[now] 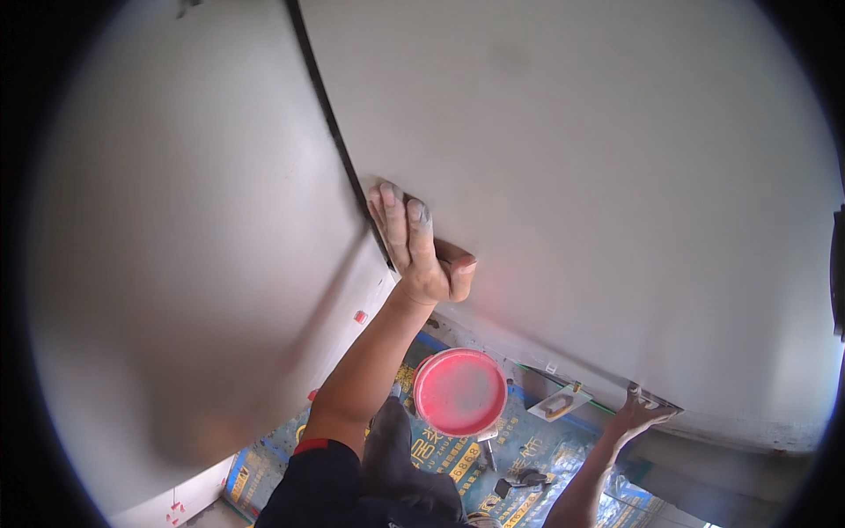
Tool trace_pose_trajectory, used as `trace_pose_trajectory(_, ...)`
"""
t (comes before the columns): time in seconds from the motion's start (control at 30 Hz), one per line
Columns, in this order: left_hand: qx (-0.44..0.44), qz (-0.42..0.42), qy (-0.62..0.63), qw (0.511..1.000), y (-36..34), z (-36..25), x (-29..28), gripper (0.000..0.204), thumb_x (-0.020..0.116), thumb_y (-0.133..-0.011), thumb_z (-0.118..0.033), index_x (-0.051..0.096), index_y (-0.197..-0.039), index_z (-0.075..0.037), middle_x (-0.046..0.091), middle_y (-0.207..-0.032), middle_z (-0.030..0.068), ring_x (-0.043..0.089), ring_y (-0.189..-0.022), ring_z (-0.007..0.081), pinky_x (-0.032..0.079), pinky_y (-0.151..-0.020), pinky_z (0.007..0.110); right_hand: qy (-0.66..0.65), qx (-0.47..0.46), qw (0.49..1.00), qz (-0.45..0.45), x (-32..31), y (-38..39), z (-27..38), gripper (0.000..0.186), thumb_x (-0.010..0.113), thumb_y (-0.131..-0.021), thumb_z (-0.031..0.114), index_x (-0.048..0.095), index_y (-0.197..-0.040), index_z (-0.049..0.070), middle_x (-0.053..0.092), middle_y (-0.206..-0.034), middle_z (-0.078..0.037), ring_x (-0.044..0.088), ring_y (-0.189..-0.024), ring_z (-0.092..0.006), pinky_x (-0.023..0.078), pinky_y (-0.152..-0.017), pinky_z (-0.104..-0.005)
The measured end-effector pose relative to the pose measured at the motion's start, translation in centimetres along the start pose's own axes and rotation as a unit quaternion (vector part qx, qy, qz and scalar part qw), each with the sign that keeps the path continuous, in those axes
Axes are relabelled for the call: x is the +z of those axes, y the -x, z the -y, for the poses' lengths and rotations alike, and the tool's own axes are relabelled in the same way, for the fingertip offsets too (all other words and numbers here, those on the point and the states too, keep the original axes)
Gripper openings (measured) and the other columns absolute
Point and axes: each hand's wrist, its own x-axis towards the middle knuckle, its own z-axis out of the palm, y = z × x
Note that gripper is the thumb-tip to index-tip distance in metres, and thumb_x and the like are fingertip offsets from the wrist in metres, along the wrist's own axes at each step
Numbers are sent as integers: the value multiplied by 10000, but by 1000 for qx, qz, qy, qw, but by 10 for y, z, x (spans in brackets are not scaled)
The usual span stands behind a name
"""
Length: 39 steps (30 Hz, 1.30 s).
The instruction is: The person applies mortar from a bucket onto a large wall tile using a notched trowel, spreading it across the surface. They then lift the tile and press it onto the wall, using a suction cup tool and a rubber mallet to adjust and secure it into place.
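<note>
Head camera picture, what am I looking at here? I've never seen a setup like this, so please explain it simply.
There is no robot here, just a person working with two bare hands. The single picture comes from a wide camera on the person's head, looking down, so straight edges bend near the rim.

The left hand is spread against a big pale panel, beside a dark gap. The right hand is at the panel's lower edge; whether it grips the edge is hard to tell. I see no tool in either hand.

Below, a printed sheet covers the floor, with a pink bucket and a flat trowel there.
</note>
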Motion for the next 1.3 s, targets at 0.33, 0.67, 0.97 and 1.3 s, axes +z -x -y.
trace_pose_trajectory(0.33, 18, 6, 9, 1000, -7, 6, 1, 674, 395, -857, -269, 299, -1400, 118, 221, -1481, 321, 191, -1400, 459, 151, -1133, 577, -112, 15, 994, -4, 12, 8, 3, 1203, 818, -684, 475, 57, -1488, 4, 201, -1469, -268, 265, -1358, -383, 288, -1085, -535)
trace_pose_trajectory(0.67, -33, 50, -22, 998, 2, 1, -3, 735, 341, -947, -448, 234, -1425, 100, 186, -1489, 317, 173, -1388, 491, 169, -1121, 580, -169, 80, 982, 39, -14, -4, 56, 915, 787, -755, 415, 315, -1383, -53, 420, -1340, -221, 416, -1232, -335, 321, -1058, -453)
trace_pose_trajectory(0.97, -10, 1, -18, 1000, -18, 15, -3, 653, 348, -949, -399, 368, -1373, 97, 290, -1461, 307, 238, -1387, 455, 181, -1144, 518, -243, 79, 967, 22, -6, -3, 76, 869, 777, -787, 290, 272, -1394, -72, 384, -1356, -209, 385, -1238, -324, 289, -1067, -466)
trace_pose_trajectory(1.3, -90, 88, -55, 991, -20, -20, -22, 674, 345, -960, -389, 281, -1374, 139, 213, -1448, 369, 216, -1353, 520, 182, -1106, 596, -59, 128, 990, -21, 16, 7, 13, 925, 730, -836, 282, 141, -1462, -62, 155, -1522, -253, 183, -1408, -358, 175, -1149, -450)
